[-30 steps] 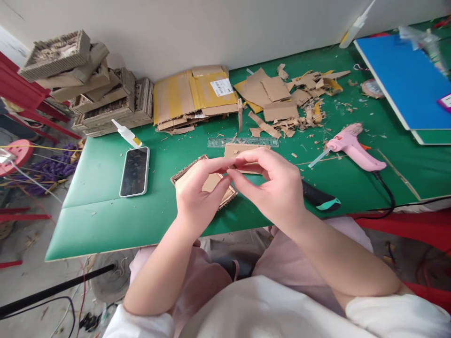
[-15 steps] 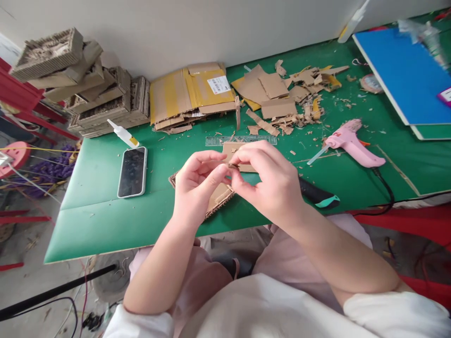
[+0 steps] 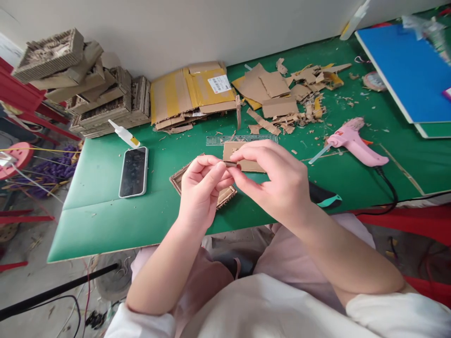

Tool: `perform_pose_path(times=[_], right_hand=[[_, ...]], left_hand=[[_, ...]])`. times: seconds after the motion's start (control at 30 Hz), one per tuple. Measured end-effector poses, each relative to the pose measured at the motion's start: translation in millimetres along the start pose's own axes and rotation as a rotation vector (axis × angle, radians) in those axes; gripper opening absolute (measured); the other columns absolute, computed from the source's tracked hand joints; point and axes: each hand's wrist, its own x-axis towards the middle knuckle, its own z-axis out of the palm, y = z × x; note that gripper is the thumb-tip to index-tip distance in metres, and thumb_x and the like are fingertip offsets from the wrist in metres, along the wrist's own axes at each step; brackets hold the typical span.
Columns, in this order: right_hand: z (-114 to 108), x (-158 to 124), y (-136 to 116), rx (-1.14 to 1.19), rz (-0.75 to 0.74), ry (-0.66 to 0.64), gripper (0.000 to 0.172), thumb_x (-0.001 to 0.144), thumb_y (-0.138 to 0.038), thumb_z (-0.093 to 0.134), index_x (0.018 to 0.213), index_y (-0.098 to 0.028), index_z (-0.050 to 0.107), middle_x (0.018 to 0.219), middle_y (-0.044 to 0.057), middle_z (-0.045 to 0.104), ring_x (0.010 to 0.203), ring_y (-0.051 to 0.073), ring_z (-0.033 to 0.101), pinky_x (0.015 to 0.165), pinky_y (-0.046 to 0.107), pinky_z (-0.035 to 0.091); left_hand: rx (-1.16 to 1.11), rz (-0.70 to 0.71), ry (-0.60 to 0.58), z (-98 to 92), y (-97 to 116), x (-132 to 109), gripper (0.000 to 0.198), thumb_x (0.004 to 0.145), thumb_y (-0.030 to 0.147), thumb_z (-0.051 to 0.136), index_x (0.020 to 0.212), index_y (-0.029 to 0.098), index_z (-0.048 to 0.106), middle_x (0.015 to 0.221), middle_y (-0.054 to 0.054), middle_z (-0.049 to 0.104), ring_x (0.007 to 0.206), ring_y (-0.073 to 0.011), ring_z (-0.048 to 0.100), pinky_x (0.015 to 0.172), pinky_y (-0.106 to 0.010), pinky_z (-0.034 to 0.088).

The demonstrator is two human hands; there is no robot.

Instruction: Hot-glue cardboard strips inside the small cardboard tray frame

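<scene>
Between my two hands is a small strip of cardboard (image 3: 230,164), pinched at its ends by the fingertips. My left hand (image 3: 202,190) grips one end with thumb and forefinger, and my right hand (image 3: 273,176) pinches the other. Below and behind my left hand lies a shallow cardboard tray (image 3: 226,196) with corrugated edges, partly covered by that hand. A flat piece of cardboard (image 3: 230,149) rests behind my right hand, in front of a clear ruler (image 3: 218,140). Beside my right wrist is a black and teal handle (image 3: 329,201), its other end hidden.
A phone (image 3: 133,172) and glue bottle (image 3: 123,133) lie on the left. Stacked cardboard trays (image 3: 105,96), a flattened box (image 3: 190,94) and torn cardboard scraps (image 3: 278,87) line the wall. Right are a pink glue gun (image 3: 359,145) with its cord and a blue board (image 3: 405,70).
My left hand has shifted slightly right and turned, uncovering more of the tray. The strip between my fingertips shows longer. The view has moved slightly.
</scene>
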Motion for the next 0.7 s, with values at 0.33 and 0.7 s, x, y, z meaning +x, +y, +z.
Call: perform_pose_path(times=[0.33,0.7], right_hand=[[-8.0,2.8,-1.2,0.162,0.102,-0.120,0.007,0.086,-0.016,0.053,0.085,-0.023,0.056,0.085,0.002,0.063,0.085,0.015,0.063,0.075,0.031,0.056],[-13.5,3.4,-3.9,0.145,0.065,-0.130,0.007,0.086,-0.014,0.053,0.082,-0.020,0.054,0.080,0.002,0.061,0.079,0.013,0.061,0.071,0.027,0.056]], left_hand=[[0.257,0.237,-0.018,-5.4,4.2,-5.0,0.012,0.076,0.030,0.074,0.086,0.024,0.074,0.082,0.001,0.075,0.069,-0.0108,0.071,0.066,-0.021,0.063],[0.234,0.289,-0.045,-1.9,8.1,-10.3,0.013,0.078,0.018,0.071,0.085,0.028,0.075,0.081,0.006,0.075,0.066,-0.0077,0.071,0.065,-0.014,0.062]])
